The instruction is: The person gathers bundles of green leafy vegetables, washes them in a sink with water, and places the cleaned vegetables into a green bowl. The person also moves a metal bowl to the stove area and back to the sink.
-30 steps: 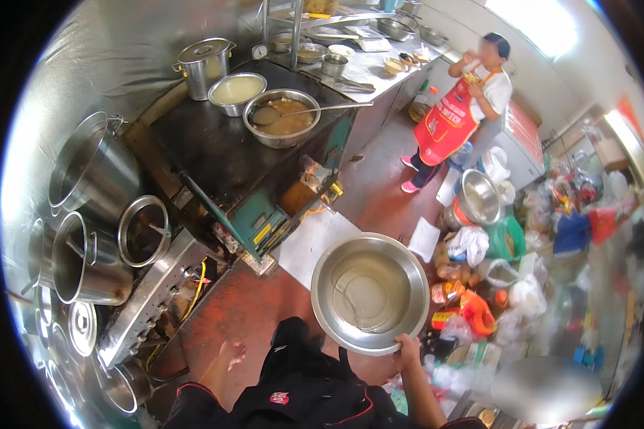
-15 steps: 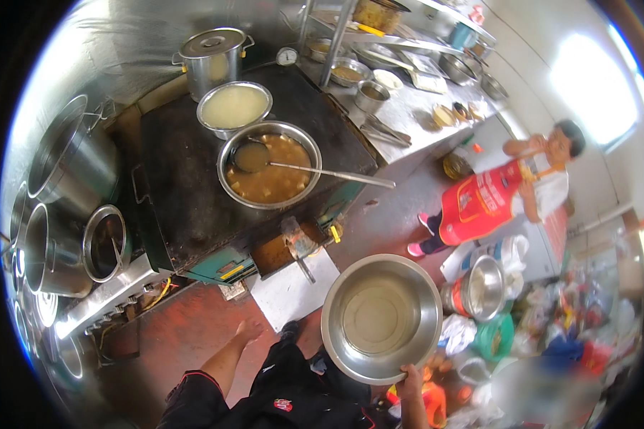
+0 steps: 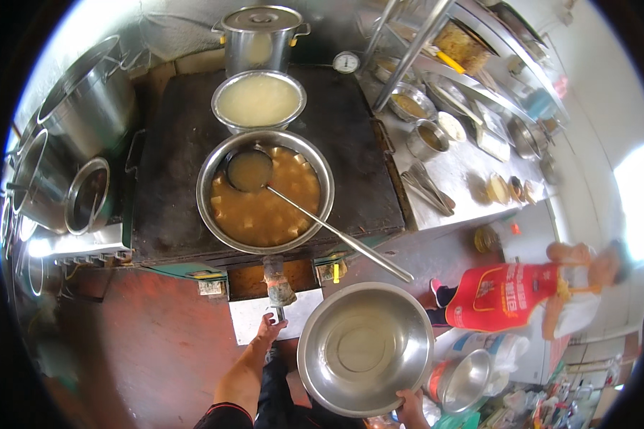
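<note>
My right hand (image 3: 411, 409) grips the lower right rim of a wide steel basin (image 3: 365, 348), tilted so that its bare inside shows. My left hand (image 3: 270, 327) is at the end of a metal rod handle wrapped in cloth (image 3: 280, 282), at the stove front; its fingers look apart, and whether they touch the rod is hard to tell. On the black stove top (image 3: 168, 179), a steel bowl (image 3: 206, 214) holds brown soup with pale cubes. A ladle (image 3: 336, 230) rests in it, its long handle sticking out over the rim above the basin.
Behind the soup stand a bowl of pale liquid (image 3: 259, 100) and a lidded pot (image 3: 261, 43). Tall pots (image 3: 86, 100) crowd the left. A steel counter (image 3: 472, 196) with bowls and tongs runs along the right. A person in a red apron (image 3: 504, 297) stands at right.
My view has turned and come closer to the stove. My left hand has moved forward from above the floor to the wrapped handle. The basin stays in my right hand.
</note>
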`<act>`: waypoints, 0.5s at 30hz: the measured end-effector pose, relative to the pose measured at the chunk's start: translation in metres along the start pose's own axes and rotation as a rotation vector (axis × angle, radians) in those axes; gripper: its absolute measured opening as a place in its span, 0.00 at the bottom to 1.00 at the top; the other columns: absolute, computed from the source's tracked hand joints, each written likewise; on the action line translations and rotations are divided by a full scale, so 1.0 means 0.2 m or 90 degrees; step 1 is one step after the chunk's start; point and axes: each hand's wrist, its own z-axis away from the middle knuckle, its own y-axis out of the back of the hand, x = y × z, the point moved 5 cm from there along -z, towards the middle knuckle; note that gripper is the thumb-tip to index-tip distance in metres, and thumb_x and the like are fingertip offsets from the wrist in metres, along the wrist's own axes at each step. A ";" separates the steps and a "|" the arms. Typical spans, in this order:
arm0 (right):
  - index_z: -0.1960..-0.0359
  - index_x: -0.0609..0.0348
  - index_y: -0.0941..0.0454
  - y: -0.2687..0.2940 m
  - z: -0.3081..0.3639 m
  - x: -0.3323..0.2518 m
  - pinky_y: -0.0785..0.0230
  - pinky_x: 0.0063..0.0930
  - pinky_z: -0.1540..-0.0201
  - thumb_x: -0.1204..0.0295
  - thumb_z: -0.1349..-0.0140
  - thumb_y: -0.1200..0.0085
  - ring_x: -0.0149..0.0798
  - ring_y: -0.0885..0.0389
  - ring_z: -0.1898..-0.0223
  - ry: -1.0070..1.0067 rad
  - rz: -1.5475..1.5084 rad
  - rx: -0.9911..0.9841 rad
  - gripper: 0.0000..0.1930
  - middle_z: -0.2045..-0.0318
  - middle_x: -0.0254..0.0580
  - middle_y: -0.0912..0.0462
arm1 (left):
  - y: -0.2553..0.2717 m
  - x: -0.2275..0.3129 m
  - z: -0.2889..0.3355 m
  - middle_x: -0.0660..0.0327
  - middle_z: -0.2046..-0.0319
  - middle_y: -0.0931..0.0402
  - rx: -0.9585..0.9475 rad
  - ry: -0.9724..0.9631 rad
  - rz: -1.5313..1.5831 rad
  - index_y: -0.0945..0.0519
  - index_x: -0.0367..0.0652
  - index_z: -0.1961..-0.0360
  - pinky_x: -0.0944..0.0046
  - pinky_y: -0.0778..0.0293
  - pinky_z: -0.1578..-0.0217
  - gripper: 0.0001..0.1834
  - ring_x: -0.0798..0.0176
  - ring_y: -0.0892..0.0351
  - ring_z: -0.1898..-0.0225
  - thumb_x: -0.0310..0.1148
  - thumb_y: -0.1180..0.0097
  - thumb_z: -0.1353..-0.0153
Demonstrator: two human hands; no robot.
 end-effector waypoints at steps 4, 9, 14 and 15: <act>0.62 0.58 0.26 0.04 -0.14 0.08 0.30 0.30 0.70 0.76 0.47 0.46 0.36 0.23 0.72 -0.291 -0.171 0.018 0.10 0.70 0.35 0.22 | -0.12 -0.05 -0.10 0.63 0.69 0.26 -0.059 -0.022 0.203 0.29 0.43 0.55 0.61 0.24 0.66 0.21 0.67 0.24 0.69 0.41 0.35 0.43; 0.61 0.56 0.24 0.06 -0.25 0.16 0.32 0.27 0.77 0.72 0.45 0.44 0.32 0.24 0.74 -0.220 -0.115 0.036 0.10 0.71 0.33 0.22 | -0.18 -0.12 -0.18 0.67 0.80 0.31 -0.003 0.037 0.336 0.31 0.46 0.66 0.67 0.31 0.82 0.12 0.70 0.30 0.80 0.42 0.44 0.36; 0.54 0.59 0.29 0.02 -0.29 0.07 0.26 0.37 0.57 0.82 0.52 0.48 0.44 0.22 0.58 -0.214 -0.171 -0.018 0.20 0.62 0.42 0.22 | -0.23 -0.07 -0.16 0.68 0.83 0.34 -0.041 0.045 0.363 0.32 0.47 0.70 0.67 0.38 0.89 0.13 0.70 0.35 0.86 0.41 0.46 0.35; 0.54 0.56 0.29 0.06 -0.32 0.11 0.27 0.38 0.56 0.82 0.53 0.47 0.45 0.23 0.57 -0.229 -0.134 -0.018 0.21 0.62 0.42 0.22 | -0.21 -0.14 -0.17 0.69 0.85 0.36 -0.049 0.050 0.357 0.33 0.48 0.72 0.68 0.42 0.90 0.13 0.71 0.38 0.88 0.41 0.45 0.36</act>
